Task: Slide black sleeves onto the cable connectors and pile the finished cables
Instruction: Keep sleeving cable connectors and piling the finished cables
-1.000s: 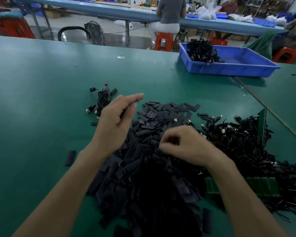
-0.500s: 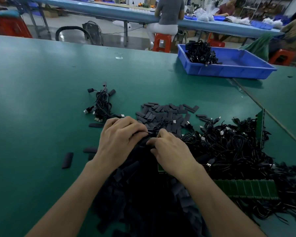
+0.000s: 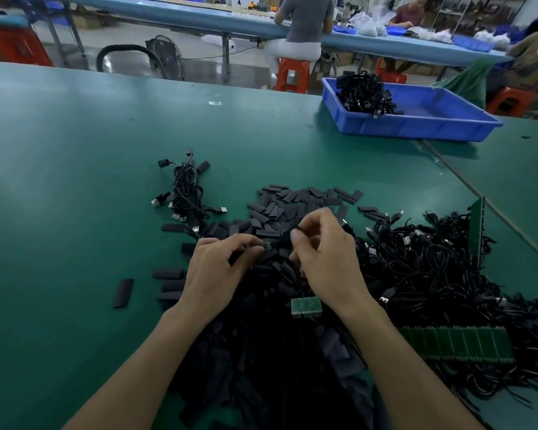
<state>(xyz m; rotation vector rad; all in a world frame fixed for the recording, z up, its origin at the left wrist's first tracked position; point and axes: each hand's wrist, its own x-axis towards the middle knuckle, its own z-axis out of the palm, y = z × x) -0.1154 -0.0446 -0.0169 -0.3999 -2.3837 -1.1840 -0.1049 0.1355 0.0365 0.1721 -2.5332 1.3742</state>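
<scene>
Pinching the cable connector [image 3: 269, 244] above the sleeve pile [image 3: 292, 201] on the table [image 3: 75, 181], the right hand [image 3: 323, 259] points its long axis toward 9 o'clock, where the left hand [image 3: 221, 271], just beside, grips what looks like a black sleeve [image 3: 267, 255].

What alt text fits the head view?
The left hand and right hand pinch a cable connector between them over a heap of black sleeves on a green table. A cable tangle lies right, a small cable pile left, a blue tray beyond.
</scene>
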